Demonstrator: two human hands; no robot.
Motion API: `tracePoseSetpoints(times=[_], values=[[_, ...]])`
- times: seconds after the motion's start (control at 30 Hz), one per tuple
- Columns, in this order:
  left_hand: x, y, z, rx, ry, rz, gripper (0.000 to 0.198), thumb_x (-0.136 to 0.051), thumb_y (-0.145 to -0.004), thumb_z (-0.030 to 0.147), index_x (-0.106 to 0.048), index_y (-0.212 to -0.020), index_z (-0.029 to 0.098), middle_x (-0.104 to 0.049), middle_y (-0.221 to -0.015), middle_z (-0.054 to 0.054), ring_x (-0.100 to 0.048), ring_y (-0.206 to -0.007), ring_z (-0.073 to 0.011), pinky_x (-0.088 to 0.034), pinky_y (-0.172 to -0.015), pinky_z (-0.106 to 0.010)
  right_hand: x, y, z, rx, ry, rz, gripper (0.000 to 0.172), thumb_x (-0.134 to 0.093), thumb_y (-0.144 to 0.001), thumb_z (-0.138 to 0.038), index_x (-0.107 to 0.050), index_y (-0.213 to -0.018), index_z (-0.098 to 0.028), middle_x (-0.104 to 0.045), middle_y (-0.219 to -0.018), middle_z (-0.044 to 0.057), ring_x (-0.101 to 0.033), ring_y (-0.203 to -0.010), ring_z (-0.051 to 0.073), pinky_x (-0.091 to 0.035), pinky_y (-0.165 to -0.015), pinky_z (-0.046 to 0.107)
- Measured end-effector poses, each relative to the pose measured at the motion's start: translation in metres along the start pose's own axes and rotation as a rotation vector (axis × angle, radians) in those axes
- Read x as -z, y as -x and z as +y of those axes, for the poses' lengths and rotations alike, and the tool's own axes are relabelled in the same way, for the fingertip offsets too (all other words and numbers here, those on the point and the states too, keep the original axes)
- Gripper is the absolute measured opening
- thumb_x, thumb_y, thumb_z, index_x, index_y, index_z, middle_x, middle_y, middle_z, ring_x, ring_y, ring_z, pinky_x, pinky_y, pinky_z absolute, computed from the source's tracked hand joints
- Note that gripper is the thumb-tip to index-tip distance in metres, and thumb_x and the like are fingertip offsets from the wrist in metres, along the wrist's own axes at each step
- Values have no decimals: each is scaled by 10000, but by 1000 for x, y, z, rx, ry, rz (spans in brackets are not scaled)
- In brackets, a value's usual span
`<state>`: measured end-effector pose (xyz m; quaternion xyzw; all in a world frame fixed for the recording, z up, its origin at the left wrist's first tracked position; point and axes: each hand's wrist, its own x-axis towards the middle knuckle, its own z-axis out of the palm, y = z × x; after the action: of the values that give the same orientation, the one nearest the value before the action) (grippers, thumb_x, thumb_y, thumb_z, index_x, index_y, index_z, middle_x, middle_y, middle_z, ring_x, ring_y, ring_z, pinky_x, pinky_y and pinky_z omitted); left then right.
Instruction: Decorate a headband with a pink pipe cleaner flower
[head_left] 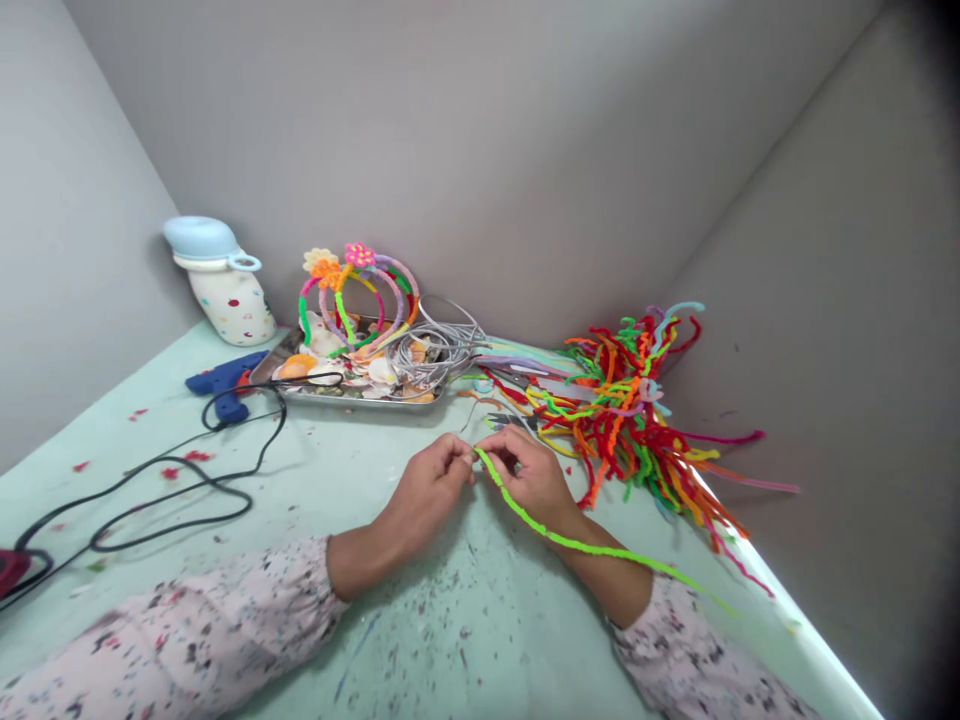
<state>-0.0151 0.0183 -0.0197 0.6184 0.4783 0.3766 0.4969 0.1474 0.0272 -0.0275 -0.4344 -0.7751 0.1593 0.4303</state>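
Note:
A lime-green pipe cleaner [540, 527] has one end between my two hands and trails back over my right wrist and forearm. My left hand [429, 490] is closed in a pinch at that end. Close beside it, my right hand [534, 474] is also closed, with thumb and fingers pinching by the same end. A thin grey wire [517, 402] curves just beyond my fingers; whether they hold part of it is hidden. Dark-handled pliers [501, 421] lie partly hidden behind my right hand.
A metal tray [360, 401] holds shells, coiled silver wire [442, 350] and several flower-topped, pipe-cleaner-wrapped hoops [379, 262]. At right sprawls a pipe cleaner bundle [637, 400]. A blue glue gun [229, 385], black cord [214, 480] and white bottle [232, 300] occupy the left. Grey walls enclose the table.

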Motion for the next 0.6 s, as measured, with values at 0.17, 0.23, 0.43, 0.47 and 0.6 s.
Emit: tracePoseSetpoints(times=[0.17,0.23,0.43,0.47,0.6], values=[[4,0,0,-79,-77,-37,171,-403,-872,235,-541,-782,187,-494,-590,48,-436,-520,-103,-345,-526,-216,2,0,4,-37,-33,1,120,-555,-810,-121,-658,-814,-182,-557,-707,-4,-532,-667,127,-407,-625,233],[5,-1,0,-119,-119,-31,171,-410,-875,235,-550,-789,185,-516,-626,41,-451,-544,-104,-356,-548,-219,3,1,4,-39,-46,1,121,-555,-808,-119,-657,-814,-183,-558,-710,-5,-530,-661,124,-405,-619,232],[7,-2,1,-172,-149,-41,164,-442,-872,270,-574,-840,178,-541,-679,26,-475,-585,-112,-376,-570,-223,4,1,3,-43,-74,14,124,-561,-798,-109,-656,-824,-185,-567,-720,-4,-527,-649,121,-407,-607,230],[7,-2,1,-173,-142,-42,167,-445,-871,277,-577,-848,178,-543,-684,24,-475,-586,-113,-377,-567,-222,4,2,2,-44,-75,15,125,-562,-796,-108,-656,-823,-186,-567,-720,-4,-528,-651,122,-408,-608,230],[6,-2,1,-173,-129,-40,184,-439,-873,293,-584,-866,179,-546,-693,19,-476,-591,-116,-377,-560,-219,4,1,2,-48,-78,21,116,-562,-804,-124,-657,-819,-190,-566,-721,-2,-531,-653,125,-412,-606,236]])
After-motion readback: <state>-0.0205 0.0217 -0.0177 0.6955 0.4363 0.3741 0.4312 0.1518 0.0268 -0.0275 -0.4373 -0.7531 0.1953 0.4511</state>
